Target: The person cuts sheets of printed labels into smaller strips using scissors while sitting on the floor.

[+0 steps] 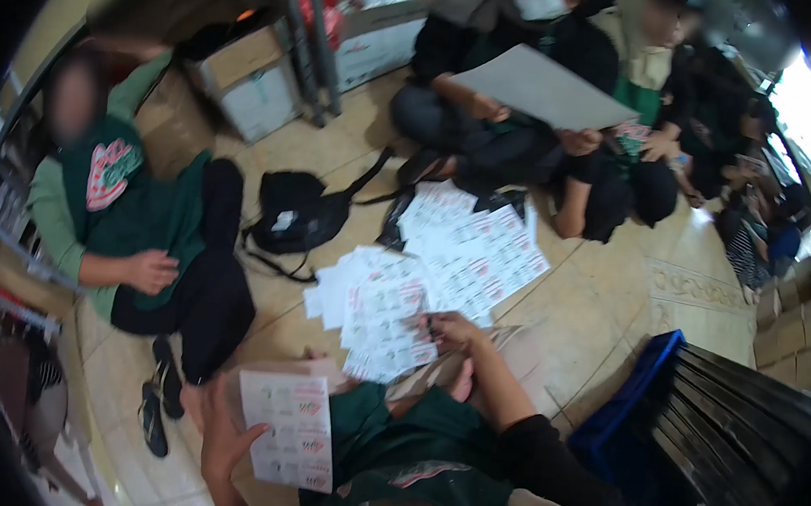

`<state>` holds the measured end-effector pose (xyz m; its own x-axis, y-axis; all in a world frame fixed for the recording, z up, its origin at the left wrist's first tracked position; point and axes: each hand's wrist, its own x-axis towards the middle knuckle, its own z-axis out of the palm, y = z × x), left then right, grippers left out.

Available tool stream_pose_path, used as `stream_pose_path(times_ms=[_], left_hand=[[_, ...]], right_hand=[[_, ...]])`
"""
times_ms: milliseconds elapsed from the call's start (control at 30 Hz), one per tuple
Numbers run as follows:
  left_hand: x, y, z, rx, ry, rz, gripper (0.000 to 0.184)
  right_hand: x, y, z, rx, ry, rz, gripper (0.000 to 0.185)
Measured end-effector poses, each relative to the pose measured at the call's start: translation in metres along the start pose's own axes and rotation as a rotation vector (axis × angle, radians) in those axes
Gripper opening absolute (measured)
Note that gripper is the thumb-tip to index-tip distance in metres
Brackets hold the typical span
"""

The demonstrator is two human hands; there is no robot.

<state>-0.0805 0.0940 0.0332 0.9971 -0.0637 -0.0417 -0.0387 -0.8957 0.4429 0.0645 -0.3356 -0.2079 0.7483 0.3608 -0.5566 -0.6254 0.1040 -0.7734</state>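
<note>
My left hand (227,429) grips a printed sheet (288,431) by its left edge, thumb on top, beside my lap. The sheet carries rows of small red and green prints. My right hand (454,333) is closed over the near edge of a spread of similar printed sheets (388,299) on the floor. A small dark thing shows at its fingers, too blurred to name. More printed sheets (476,258) overlap farther back, partly on black plastic. A dark green apron (411,441) covers my lap.
A black bag (300,213) with straps lies left of the sheets. One person (144,225) sits at left, near dark sandals (160,396). Another across holds a large grey sheet (544,86). A blue crate (636,391) stands right; cardboard boxes (248,77) stand behind.
</note>
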Motion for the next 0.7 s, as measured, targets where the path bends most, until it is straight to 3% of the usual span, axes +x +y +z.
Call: stream_pose_path(times_ms=[67, 100, 133, 200, 233, 333, 367, 433, 467, 533, 600, 667, 700], left_hand=[[0.018, 0.019, -0.001, -0.169, 0.083, -0.106, 0.090], [0.031, 0.019, 0.005, -0.267, 0.104, 0.017, 0.078], [0.047, 0.019, 0.017, -0.285, 0.109, 0.054, 0.078], [0.083, 0.022, 0.051, -0.920, -0.101, 0.131, 0.062], [0.097, 0.027, 0.073, -0.929, -0.112, 0.162, 0.062], [0.120, 0.056, 0.140, -1.291, -0.324, -0.175, 0.057], [0.122, 0.070, 0.146, -1.296, -0.341, -0.152, 0.057], [0.125, 0.093, 0.154, -1.424, -0.567, -0.629, 0.072], [0.128, 0.094, 0.154, -1.425, -0.581, -0.618, 0.072], [0.129, 0.080, 0.157, -1.825, -0.879, -0.361, 0.079], [0.129, 0.056, 0.174, -1.933, -0.821, -0.321, 0.068], [0.125, 0.044, 0.188, -1.905, -0.400, -0.238, 0.055], [0.124, 0.033, 0.191, -1.880, -0.315, -0.275, 0.050]], right_hand=[[-0.002, -0.003, 0.000, -0.085, 0.032, -0.029, 0.027], [-0.012, -0.016, 0.005, -0.162, 0.057, -0.045, 0.032], [-0.029, -0.035, 0.017, -0.168, 0.054, -0.065, 0.037], [-0.049, -0.060, 0.040, -0.101, 0.067, -0.153, 0.041], [-0.060, -0.073, 0.052, -0.103, 0.094, -0.173, 0.041], [-0.093, -0.108, 0.087, -0.040, 0.098, -0.328, 0.045], [-0.102, -0.116, 0.098, 0.060, 0.049, -0.443, 0.047], [-0.110, -0.123, 0.113, 0.221, -0.036, -0.581, 0.049], [-0.112, -0.122, 0.120, 0.286, -0.070, -0.602, 0.050], [-0.117, -0.117, 0.137, 0.326, -0.096, -0.605, 0.052], [-0.105, -0.097, 0.146, 0.346, -0.120, -0.633, 0.054], [-0.099, -0.082, 0.152, 0.296, -0.088, -0.567, 0.054], [-0.093, -0.076, 0.152, 0.233, -0.056, -0.468, 0.054]])
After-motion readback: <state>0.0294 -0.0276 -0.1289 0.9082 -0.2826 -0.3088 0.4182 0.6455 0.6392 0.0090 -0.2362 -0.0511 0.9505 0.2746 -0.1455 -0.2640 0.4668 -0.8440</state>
